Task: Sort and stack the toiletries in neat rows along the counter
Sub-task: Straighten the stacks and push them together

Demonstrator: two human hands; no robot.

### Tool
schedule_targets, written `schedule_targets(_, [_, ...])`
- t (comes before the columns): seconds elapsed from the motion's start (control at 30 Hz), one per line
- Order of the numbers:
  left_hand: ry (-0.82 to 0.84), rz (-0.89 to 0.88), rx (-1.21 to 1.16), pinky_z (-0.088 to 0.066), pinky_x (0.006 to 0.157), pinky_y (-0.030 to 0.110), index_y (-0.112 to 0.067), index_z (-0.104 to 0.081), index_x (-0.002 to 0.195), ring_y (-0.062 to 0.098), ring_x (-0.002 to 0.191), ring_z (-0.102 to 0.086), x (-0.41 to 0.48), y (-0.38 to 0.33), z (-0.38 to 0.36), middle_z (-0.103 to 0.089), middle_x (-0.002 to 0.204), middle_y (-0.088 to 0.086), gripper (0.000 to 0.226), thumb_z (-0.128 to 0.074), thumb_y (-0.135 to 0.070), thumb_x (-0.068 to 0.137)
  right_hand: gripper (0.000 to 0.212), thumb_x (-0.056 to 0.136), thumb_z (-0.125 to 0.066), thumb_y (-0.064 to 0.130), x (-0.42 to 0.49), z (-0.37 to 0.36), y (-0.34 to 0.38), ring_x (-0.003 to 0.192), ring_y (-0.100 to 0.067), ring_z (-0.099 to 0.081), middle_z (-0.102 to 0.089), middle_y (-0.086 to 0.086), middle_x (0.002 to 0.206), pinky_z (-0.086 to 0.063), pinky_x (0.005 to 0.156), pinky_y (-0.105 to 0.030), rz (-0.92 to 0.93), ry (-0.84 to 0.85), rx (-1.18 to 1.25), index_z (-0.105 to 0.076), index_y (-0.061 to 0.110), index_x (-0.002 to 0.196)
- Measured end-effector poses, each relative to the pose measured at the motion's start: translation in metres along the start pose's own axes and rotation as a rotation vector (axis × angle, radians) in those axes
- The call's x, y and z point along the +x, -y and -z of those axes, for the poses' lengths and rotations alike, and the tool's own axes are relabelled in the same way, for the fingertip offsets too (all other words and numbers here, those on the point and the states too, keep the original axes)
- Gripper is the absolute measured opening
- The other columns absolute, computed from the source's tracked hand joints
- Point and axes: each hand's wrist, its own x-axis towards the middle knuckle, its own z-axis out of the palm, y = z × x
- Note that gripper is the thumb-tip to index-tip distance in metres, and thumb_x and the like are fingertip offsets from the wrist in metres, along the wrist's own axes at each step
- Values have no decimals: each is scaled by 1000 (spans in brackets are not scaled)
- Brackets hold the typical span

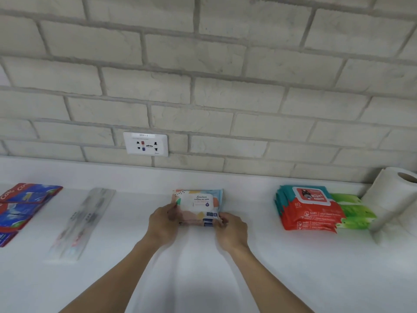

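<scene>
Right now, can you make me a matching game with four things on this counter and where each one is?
Things:
1. toothpaste boxes
2. pastel wipes pack
3. red wipes stack
4. paper roll

Places:
A. farthest right
B. held by the left hand and the right hand
C. farthest left
D. just left of the green packs

Pairs: 1-C, 2-B, 3-D, 4-A
</scene>
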Motion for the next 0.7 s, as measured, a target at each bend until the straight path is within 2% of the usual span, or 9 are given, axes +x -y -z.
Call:
schedule_targets(0.07, [17,-6,9,-38,68,8,-37,-61,115,14,91,-52,1,5,9,-62,98,-9,30,-46,-17,98,25,97,-52,34,1,-6,6,109,-26,-57,-70,2,110,-49,90,-30,6,0,-24,-69,28,114])
schedule_targets(0.13, [29,5,50,-36,76,13,-28,-55,133,14,96,-55,2,9,17,-64,108,-7,38,-45,-17,98,24,97,-52,34,0,-12,12,109,-26,-57,-70,3,110,-49,89,-31,13,10,-39,-69,28,113])
schedule_targets(0.2, [21,8,79,-37,81,17,-24,-49,139,16,101,-58,3,15,29,-66,114,-5,42,-44,-17,98,24,97,-52,34,-1,-22,20,109,-26,-57,-70,4,111,-49,90,-31,23,19,-36,-69,29,113])
schedule_targets(0.4, [-4,14,83,-37,80,17,-26,-48,141,13,95,-56,8,32,54,-61,103,-11,44,-45,-17,98,25,97,-52,36,-3,-44,39,109,-24,-57,-69,5,113,-49,90,-32,49,16,-33,-68,32,116])
schedule_targets(0.53, [-11,-13,99,-43,79,24,-28,-56,133,15,90,-57,12,41,65,-64,98,-9,37,-43,-20,99,27,97,-51,38,-4,-53,46,110,-23,-57,-69,5,114,-48,91,-30,59,31,-46,-66,32,120])
schedule_targets(0.7, [-26,-5,57,-39,67,13,-28,-56,133,13,86,-54,14,48,73,-62,95,-8,36,-45,-20,99,28,97,-52,37,-4,-61,54,110,-22,-56,-68,5,115,-48,91,-29,60,27,-39,-66,31,121])
